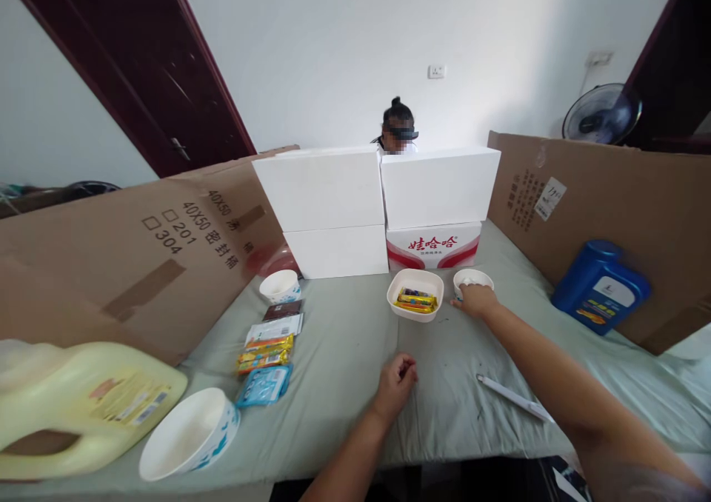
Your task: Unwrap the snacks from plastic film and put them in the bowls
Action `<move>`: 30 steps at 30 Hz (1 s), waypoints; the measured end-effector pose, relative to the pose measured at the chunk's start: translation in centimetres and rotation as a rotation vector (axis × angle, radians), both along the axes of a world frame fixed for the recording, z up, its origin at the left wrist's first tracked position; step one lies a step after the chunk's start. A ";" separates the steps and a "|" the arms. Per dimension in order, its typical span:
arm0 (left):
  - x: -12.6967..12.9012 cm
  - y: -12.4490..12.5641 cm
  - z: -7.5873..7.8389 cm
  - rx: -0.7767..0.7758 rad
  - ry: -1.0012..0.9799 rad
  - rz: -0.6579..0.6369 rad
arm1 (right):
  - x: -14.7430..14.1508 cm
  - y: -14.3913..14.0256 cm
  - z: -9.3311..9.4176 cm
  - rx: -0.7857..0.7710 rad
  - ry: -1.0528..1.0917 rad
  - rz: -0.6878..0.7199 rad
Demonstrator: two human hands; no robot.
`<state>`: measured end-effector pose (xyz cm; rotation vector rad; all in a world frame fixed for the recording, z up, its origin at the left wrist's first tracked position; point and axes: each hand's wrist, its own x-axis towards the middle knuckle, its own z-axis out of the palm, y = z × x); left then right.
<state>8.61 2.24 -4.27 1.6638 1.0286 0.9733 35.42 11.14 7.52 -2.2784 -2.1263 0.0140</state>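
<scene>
My right hand (478,299) reaches to a small white bowl (489,281) at the back right of the table. Its fingers go over the near rim, the thumb lies outside, and the fingertips are partly hidden; something white shows inside. Just left of it stands a square cream bowl (392,295) with yellow-wrapped sticks (416,302) in it. My left hand (397,383) rests on the cloth in front of that bowl, fingers curled in, with nothing visible in them. Between my forearms lies a thin white stick-like item (514,397).
On the left are a brown packet (283,309), a white packet (275,327), yellow packets (265,354), blue packets (265,385), two patterned bowls (281,286) and a yellow jug (94,406). A blue bottle (601,287) stands right. White boxes (333,198) and cardboard (605,221) border the table; a person sits behind.
</scene>
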 end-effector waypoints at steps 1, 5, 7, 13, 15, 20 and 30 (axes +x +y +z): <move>0.1 0.0 0.0 0.005 0.001 0.006 | -0.3 -0.3 0.5 0.031 -0.014 0.014; 0.3 -0.1 0.0 0.029 0.026 0.009 | -3.5 -2.0 1.3 0.127 -0.009 0.126; 0.3 -0.2 0.1 0.036 0.031 0.009 | -5.9 -2.9 0.7 0.117 0.023 0.201; 0.3 -0.5 0.6 0.066 0.073 0.014 | -10.7 -3.9 -2.7 0.067 0.078 0.266; 0.6 -0.7 0.5 0.074 0.100 0.018 | -10.9 -3.7 -3.3 0.074 0.085 0.252; 0.4 -1.5 1.6 0.159 0.174 0.060 | -9.9 -4.1 -4.2 0.130 0.117 0.243; -18.5 1.1 11.9 0.032 1.355 0.318 | -8.4 -13.4 -10.0 0.229 0.666 0.403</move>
